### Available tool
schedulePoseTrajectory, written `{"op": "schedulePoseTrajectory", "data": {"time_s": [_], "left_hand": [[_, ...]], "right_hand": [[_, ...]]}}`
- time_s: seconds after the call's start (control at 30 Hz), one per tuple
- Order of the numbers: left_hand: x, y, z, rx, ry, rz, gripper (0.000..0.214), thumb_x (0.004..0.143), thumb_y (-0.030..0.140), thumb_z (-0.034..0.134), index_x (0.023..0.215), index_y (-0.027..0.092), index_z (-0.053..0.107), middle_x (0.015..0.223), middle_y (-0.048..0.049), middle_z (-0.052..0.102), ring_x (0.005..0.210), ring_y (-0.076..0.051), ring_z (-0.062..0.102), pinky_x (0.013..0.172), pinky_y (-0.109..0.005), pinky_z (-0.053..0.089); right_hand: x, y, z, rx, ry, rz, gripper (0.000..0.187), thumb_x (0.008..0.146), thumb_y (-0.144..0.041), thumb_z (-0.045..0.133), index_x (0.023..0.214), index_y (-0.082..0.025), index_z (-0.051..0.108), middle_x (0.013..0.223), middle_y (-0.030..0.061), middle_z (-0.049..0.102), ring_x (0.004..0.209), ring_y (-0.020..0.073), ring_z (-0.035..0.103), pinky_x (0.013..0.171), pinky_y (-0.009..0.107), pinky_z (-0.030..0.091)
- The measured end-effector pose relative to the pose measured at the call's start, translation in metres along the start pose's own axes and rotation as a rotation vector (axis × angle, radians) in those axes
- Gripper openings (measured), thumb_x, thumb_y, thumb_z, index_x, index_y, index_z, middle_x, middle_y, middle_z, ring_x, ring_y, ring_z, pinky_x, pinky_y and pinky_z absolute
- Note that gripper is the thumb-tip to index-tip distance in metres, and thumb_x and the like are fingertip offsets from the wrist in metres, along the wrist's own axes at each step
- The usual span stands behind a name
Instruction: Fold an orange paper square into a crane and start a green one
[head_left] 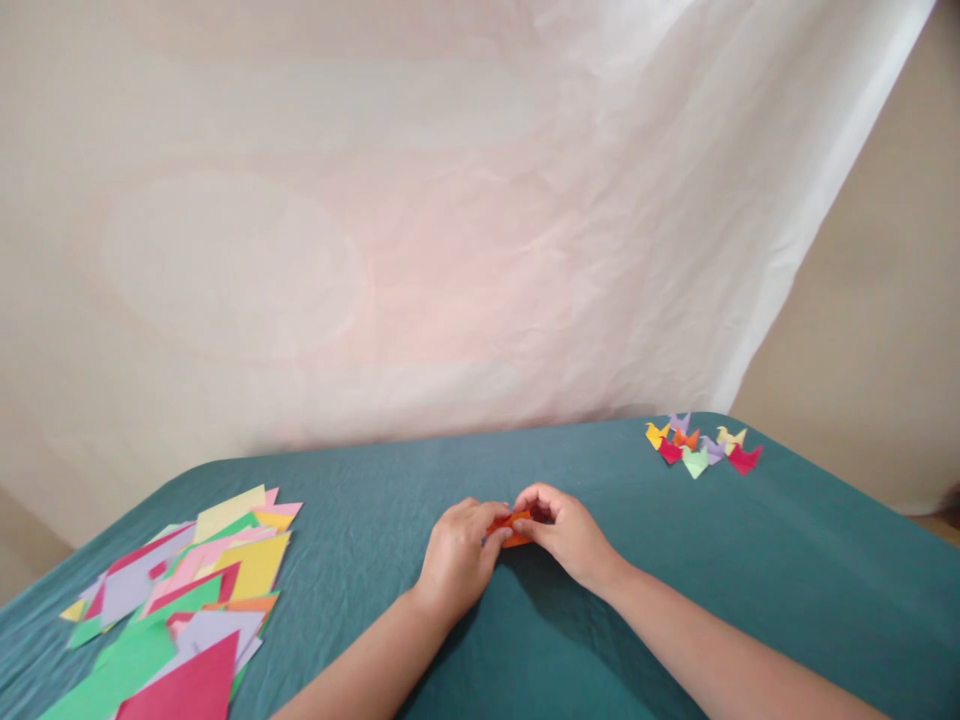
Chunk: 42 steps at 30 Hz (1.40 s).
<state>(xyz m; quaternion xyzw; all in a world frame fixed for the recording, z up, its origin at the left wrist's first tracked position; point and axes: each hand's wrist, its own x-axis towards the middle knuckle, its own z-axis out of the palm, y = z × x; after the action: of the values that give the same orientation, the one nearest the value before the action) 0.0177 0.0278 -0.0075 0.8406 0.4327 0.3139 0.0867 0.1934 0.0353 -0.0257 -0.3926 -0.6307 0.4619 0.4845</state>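
Near the middle of the table, a small folded piece of orange paper [517, 530] is held between my two hands. My left hand [461, 555] pinches its left end between thumb and fingers. The right end is pinched by my right hand [566, 535], with the thumb in front and the fingers curled behind. Fingers cover much of the paper, so its exact folded shape is hidden.
A loose pile of coloured paper sheets [187, 590] spreads over the left side of the green-covered table [360, 520]. Several small folded paper birds [695, 460] stand grouped at the far right. A pale cloth [450, 250] hangs behind the table.
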Motion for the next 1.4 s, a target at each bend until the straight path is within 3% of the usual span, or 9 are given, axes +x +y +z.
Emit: {"op": "schedulePoseTrajectory", "data": {"time_s": [0.4,0.67,0.9,1.4], "left_hand": [[-0.001,0.011,0.002,0.157,-0.043,0.059,0.012,0.085,0.019,0.052,0.082,0.021,0.064,0.074,-0.0041,0.065,0.077,-0.020,0.055,0.068,-0.032,0.037],[0.000,0.018,0.003,0.148,-0.046,0.069,0.013,0.086,0.019,0.052,0.083,0.022,0.065,0.074,-0.0040,0.065,0.078,-0.021,0.053,0.068,-0.033,0.034],[0.001,0.021,0.004,0.108,0.000,0.109,0.016,0.087,0.023,0.050,0.082,0.022,0.066,0.073,-0.0054,0.065,0.078,-0.021,0.053,0.070,-0.033,0.035],[0.002,0.022,0.003,0.080,0.010,0.117,0.018,0.087,0.023,0.049,0.083,0.023,0.067,0.072,-0.0058,0.065,0.078,-0.022,0.053,0.071,-0.034,0.037]], "right_hand": [[-0.001,-0.006,-0.009,-0.330,-0.004,-0.085,0.008,0.077,-0.018,0.062,0.081,-0.020,0.069,0.077,-0.0004,0.067,0.072,0.0149,0.058,0.068,0.025,0.043],[0.001,-0.010,-0.021,-0.375,-0.080,-0.067,0.017,0.074,-0.015,0.063,0.088,-0.021,0.070,0.083,0.0008,0.071,0.073,0.0167,0.061,0.068,0.027,0.045],[0.002,-0.011,-0.027,-0.510,-0.112,-0.163,0.016,0.074,-0.010,0.063,0.082,-0.022,0.071,0.078,0.0003,0.068,0.073,0.0159,0.061,0.068,0.026,0.044],[0.001,-0.014,-0.031,-0.539,-0.114,-0.188,0.014,0.075,-0.011,0.063,0.076,-0.022,0.071,0.076,0.0002,0.066,0.073,0.0161,0.061,0.067,0.026,0.045]]}}
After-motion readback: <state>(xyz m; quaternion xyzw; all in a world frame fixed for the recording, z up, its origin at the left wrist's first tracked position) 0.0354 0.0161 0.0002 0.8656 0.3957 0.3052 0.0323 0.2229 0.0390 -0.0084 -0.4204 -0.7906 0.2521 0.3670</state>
